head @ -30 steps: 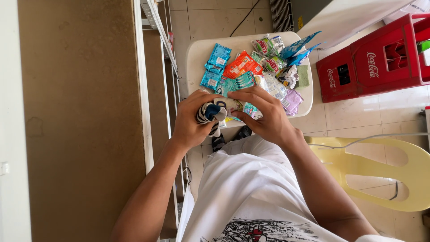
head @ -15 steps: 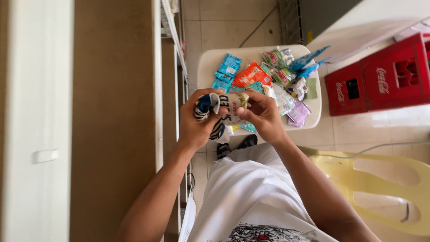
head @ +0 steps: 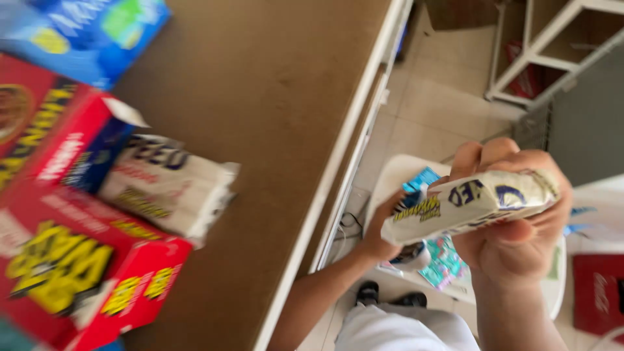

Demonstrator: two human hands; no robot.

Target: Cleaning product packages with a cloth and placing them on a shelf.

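Right hand point(head: 513, 227) is wrapped around a white snack packet point(head: 471, 205), raised beside the brown shelf point(head: 260, 117) edge. Left hand point(head: 383, 234) sits lower, just behind the packet; grip unclear. On the shelf: a matching white packet point(head: 169, 185) against red cartons point(head: 71, 260).

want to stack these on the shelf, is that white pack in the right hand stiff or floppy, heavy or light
The white pack probably keeps its shape: it juts sideways past the right hand without drooping. It seems light, since fingers alone carry it. The glossy wrapper may be a bit slippery. A similar pack lies flat on the brown shelf, so rolling seems unlikely.
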